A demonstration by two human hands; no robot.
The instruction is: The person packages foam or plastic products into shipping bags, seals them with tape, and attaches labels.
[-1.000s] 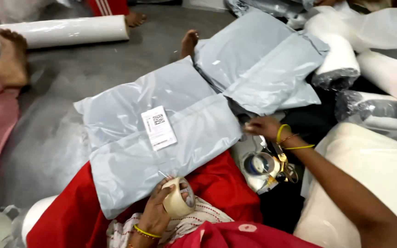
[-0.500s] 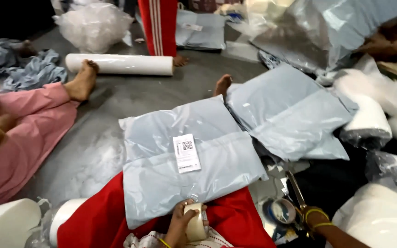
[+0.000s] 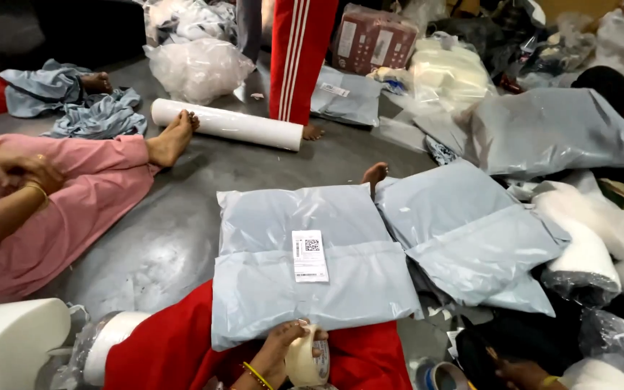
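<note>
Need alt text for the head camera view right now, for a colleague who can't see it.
A grey mailer bag with a white label lies on the person's red-clothed lap, the left hand holding a tape roll at its near edge. The right hand is low at the frame's bottom right; more grey bags lie alongside.

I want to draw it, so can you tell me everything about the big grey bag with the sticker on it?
The grey bag is a soft, shiny plastic mailing pouch, puffed like a pillow, with its flap folded across the middle. A white label with small black print sits over that fold. It lies flat on the person's red-clothed lap. The left hand, holding a tape roll, touches its near edge. Another grey bag lies at its right.
</note>
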